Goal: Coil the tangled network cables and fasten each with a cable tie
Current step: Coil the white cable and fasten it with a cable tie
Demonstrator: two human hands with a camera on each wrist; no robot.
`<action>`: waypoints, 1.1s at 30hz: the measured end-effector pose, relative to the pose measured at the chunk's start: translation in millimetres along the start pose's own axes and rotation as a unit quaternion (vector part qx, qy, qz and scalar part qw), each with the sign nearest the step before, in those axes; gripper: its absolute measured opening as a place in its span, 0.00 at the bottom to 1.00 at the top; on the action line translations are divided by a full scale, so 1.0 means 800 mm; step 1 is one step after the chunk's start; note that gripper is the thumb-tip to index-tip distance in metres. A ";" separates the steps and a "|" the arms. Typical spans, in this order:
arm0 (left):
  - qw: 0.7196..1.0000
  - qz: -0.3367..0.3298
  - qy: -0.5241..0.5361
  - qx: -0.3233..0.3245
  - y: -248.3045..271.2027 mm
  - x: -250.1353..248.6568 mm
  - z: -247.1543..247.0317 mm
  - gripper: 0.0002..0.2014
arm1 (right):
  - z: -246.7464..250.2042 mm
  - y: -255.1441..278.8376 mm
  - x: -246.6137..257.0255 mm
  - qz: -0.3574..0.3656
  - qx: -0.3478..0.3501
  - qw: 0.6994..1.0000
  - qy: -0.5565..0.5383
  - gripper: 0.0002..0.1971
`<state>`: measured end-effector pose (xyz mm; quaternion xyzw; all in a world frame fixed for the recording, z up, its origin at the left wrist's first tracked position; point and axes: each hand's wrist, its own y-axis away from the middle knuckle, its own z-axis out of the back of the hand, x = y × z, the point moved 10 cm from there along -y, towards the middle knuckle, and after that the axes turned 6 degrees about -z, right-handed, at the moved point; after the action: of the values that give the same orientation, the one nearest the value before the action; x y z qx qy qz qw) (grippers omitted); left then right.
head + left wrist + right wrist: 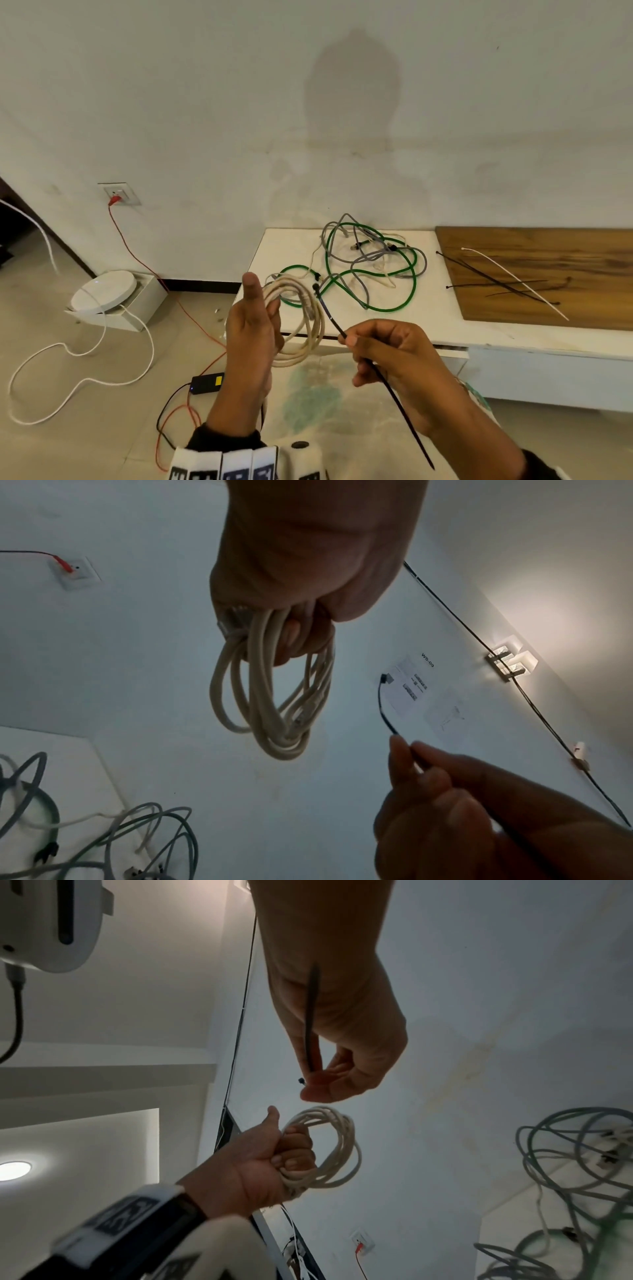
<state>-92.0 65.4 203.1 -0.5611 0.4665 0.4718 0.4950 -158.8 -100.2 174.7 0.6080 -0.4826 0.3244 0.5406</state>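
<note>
Fingers [274, 318] of the left hand [250, 342] grip the beige cable coil [305, 329]; right hand [394, 363] pinches a black cable tie [330, 317], which may miss loose loops.

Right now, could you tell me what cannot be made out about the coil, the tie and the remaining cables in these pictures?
- Head view: the left hand hides the grip on the beige cable coil.
- Right wrist view: the right hand covers most of the black cable tie.
- Left wrist view: the tangled cables are cut off by the bottom edge.
- Right wrist view: the same tangle is blurred, so its connectors are unreadable.
</note>
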 end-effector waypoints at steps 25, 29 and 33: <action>0.998 -0.050 -0.038 0.027 0.025 -0.006 -0.041 0.24 | -0.025 0.004 0.021 0.057 0.020 0.997 -0.041 0.07; 0.999 -0.014 -0.016 0.029 0.026 0.002 -0.039 0.19 | -0.025 0.004 0.027 0.078 0.024 0.996 -0.023 0.07; 1.000 0.000 0.027 0.002 0.024 -0.001 -0.032 0.16 | -0.031 0.010 0.028 0.078 0.052 0.995 0.014 0.06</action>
<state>-109.7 38.7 203.2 -0.5725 0.4807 0.4557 0.4832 -155.5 -80.9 203.2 0.5909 -0.5033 0.3990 0.4881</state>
